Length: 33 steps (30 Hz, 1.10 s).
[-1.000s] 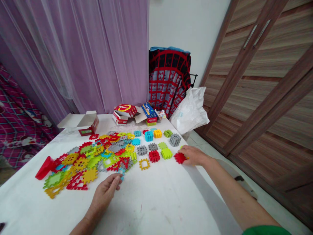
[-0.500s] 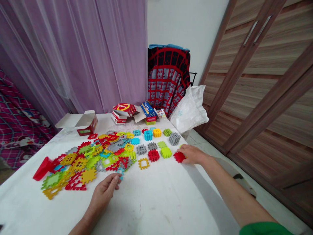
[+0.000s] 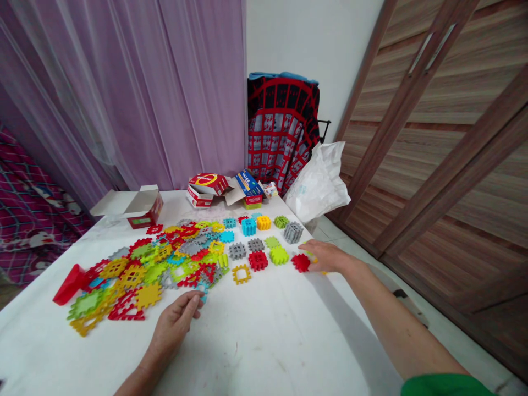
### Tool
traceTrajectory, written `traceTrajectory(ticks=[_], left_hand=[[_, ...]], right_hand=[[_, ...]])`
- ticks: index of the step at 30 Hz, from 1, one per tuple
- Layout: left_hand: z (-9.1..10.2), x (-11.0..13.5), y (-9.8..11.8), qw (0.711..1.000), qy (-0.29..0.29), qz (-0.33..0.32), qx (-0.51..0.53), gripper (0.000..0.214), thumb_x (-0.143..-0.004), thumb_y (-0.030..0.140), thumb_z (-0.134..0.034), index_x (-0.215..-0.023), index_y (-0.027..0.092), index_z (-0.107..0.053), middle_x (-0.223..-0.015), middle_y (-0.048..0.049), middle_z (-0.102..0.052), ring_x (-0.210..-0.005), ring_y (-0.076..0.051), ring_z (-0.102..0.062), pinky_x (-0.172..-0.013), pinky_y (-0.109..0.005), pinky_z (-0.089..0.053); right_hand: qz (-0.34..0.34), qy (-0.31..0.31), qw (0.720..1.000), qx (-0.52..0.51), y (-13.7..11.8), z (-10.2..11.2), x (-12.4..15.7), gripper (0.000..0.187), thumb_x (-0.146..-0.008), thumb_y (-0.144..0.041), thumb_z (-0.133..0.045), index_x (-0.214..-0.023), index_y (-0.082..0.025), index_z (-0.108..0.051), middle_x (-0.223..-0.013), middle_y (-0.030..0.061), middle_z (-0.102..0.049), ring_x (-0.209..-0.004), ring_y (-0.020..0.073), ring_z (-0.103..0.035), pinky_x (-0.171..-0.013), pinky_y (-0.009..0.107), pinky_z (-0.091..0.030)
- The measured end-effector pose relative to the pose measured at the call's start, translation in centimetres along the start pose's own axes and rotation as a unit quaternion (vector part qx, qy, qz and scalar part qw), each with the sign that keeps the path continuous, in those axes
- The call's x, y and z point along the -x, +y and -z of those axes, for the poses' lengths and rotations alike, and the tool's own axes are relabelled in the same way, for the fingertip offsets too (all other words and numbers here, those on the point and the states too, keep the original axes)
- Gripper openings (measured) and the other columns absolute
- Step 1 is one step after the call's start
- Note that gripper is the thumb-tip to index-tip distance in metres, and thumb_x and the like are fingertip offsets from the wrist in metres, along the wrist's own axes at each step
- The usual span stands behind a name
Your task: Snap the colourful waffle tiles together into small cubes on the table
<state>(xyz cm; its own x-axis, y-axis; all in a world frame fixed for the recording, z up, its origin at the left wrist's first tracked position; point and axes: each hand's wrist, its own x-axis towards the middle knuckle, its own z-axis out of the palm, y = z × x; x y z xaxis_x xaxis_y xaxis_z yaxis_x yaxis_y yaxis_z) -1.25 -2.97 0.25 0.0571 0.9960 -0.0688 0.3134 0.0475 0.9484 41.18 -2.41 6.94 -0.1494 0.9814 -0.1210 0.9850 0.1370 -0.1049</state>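
My left hand [image 3: 178,318] pinches a small light-blue toothed interlocking tile [image 3: 204,290] at the near edge of the mixed tile pile. At the table's right edge, my right hand [image 3: 328,257] has its fingers around a yellow toothed tile [image 3: 313,257], mostly hidden under the palm. Just left of those fingers lies a red toothed tile [image 3: 300,263]. Sorted groups stand nearby: lime green tiles [image 3: 279,254], a red stack [image 3: 258,260], a grey stack [image 3: 293,232] and a blue stack [image 3: 248,226]. A yellow square frame tile [image 3: 241,274] lies alone.
The loose pile [image 3: 154,269] of coloured tiles covers the table's left half, with a red solid piece [image 3: 70,284] at its end. Opened cardboard boxes [image 3: 206,190] stand along the back. A white bag [image 3: 319,181] sits beyond the right corner, before a wooden wardrobe [image 3: 416,165].
My right hand has shifted slightly right from the red tile, and more of the yellow tile shows beside its fingers. My left hand keeps its pinch on the light-blue tile.
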Motion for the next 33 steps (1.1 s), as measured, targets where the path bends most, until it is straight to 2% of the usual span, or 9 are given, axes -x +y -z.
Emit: traceTrajectory(ticks=[5, 8, 10, 13, 17, 24, 27, 30, 33], left_hand=[[0.1, -0.2, -0.1, 1.000, -0.005, 0.003, 0.005, 0.062, -0.061, 0.074, -0.058, -0.087, 0.018, -0.069, -0.068, -0.0040, -0.066, -0.057, -0.016, -0.057, -0.038, -0.021, -0.039], [0.0, -0.2, 0.0, 1.000, 0.002, 0.007, 0.023, 0.061, -0.060, 0.073, -0.059, -0.086, 0.018, -0.068, -0.066, -0.0031, -0.065, -0.055, -0.015, -0.055, -0.037, -0.021, -0.038], [-0.1, -0.1, 0.1, 0.999, 0.006, 0.008, 0.039, 0.060, -0.060, 0.071, -0.060, -0.086, 0.018, -0.068, -0.066, -0.0024, -0.064, -0.054, -0.014, -0.054, -0.037, -0.020, -0.037], [-0.3, 0.0, 0.1, 0.998, 0.007, 0.014, 0.058, 0.057, -0.061, 0.069, -0.060, -0.084, 0.018, -0.068, -0.064, -0.0010, -0.062, -0.051, -0.013, -0.053, -0.036, -0.019, -0.035], [-0.5, -0.1, -0.3, 0.997, -0.005, 0.010, 0.076, 0.052, -0.065, 0.066, -0.058, -0.083, 0.018, -0.067, -0.066, -0.0008, -0.061, -0.052, -0.011, -0.053, -0.036, -0.018, -0.032], [-0.5, -0.4, -1.2, 0.995, -0.042, 0.024, 0.090, 0.046, -0.069, 0.063, -0.057, -0.081, 0.018, -0.063, -0.069, -0.0016, -0.061, -0.051, -0.010, -0.052, -0.035, -0.018, -0.030], [1.5, -1.2, -1.0, 0.998, -0.039, -0.008, 0.051, 0.041, -0.074, 0.058, -0.055, -0.079, 0.019, -0.064, -0.070, -0.0023, -0.064, -0.054, -0.011, -0.056, -0.040, -0.019, -0.036], [5.7, -3.0, -0.3, 0.994, 0.028, -0.073, -0.074, 0.034, -0.082, 0.048, -0.050, -0.086, 0.019, -0.067, -0.075, -0.0032, -0.069, -0.067, -0.015, -0.063, -0.055, -0.023, -0.048], [11.4, -5.5, 0.6, 0.931, 0.138, -0.064, -0.331, 0.031, -0.088, 0.037, -0.043, -0.100, 0.023, -0.068, -0.092, -0.0018, -0.073, -0.085, -0.017, -0.067, -0.076, -0.027, -0.052]], right_hand=[[-0.003, 0.158, 0.987, -0.030, -0.2, 4.2, 0.5, 0.042, -0.078, -0.023, -0.057, -0.119, -0.021, -0.062, -0.116, 0.0093, -0.064, -0.098, 0.0220, -0.063, -0.088, 0.033, -0.048], [0.015, 0.276, 0.957, -0.087, -2.7, 5.4, -0.1, 0.030, -0.082, -0.024, -0.053, -0.108, -0.022, -0.067, -0.101, 0.0057, -0.069, -0.083, 0.0175, -0.065, -0.079, 0.029, -0.050], [0.046, 0.323, 0.935, -0.136, -5.3, 4.9, -1.0, 0.026, -0.083, -0.025, -0.051, -0.101, -0.022, -0.069, -0.096, 0.0043, -0.070, -0.079, 0.0161, -0.065, -0.077, 0.028, -0.050], [0.101, 0.337, 0.912, -0.213, -9.8, 2.8, -2.4, 0.024, -0.084, -0.025, -0.049, -0.096, -0.023, -0.070, -0.097, 0.0046, -0.071, -0.080, 0.0160, -0.065, -0.079, 0.029, -0.051], [0.127, 0.298, 0.901, -0.288, -15.1, 0.7, -4.0, 0.024, -0.085, -0.026, -0.049, -0.094, -0.023, -0.071, -0.097, 0.0055, -0.071, -0.089, 0.0188, -0.065, -0.083, 0.031, -0.051], [0.148, 0.281, 0.888, -0.333, -19.4, 1.3, -5.5, 0.027, -0.085, -0.034, -0.048, -0.094, -0.022, -0.071, -0.098, 0.0067, -0.071, -0.085, 0.0199, -0.065, -0.081, 0.033, -0.052], [0.150, 0.278, 0.886, -0.339, -19.6, 1.0, -5.7, 0.028, -0.085, -0.037, -0.049, -0.092, -0.023, -0.071, -0.096, 0.0067, -0.072, -0.085, 0.0203, -0.066, -0.079, 0.032, -0.053], [0.150, 0.260, 0.894, -0.334, -19.2, 0.4, -5.8, 0.028, -0.084, -0.039, -0.050, -0.089, -0.024, -0.072, -0.094, 0.0067, -0.073, -0.085, 0.0215, -0.067, -0.078, 0.033, -0.054], [0.143, 0.259, 0.898, -0.325, -18.7, 0.0, -5.8, 0.029, -0.083, -0.040, -0.050, -0.088, -0.024, -0.073, -0.094, 0.0064, -0.074, -0.086, 0.0222, -0.068, -0.079, 0.034, -0.054]])
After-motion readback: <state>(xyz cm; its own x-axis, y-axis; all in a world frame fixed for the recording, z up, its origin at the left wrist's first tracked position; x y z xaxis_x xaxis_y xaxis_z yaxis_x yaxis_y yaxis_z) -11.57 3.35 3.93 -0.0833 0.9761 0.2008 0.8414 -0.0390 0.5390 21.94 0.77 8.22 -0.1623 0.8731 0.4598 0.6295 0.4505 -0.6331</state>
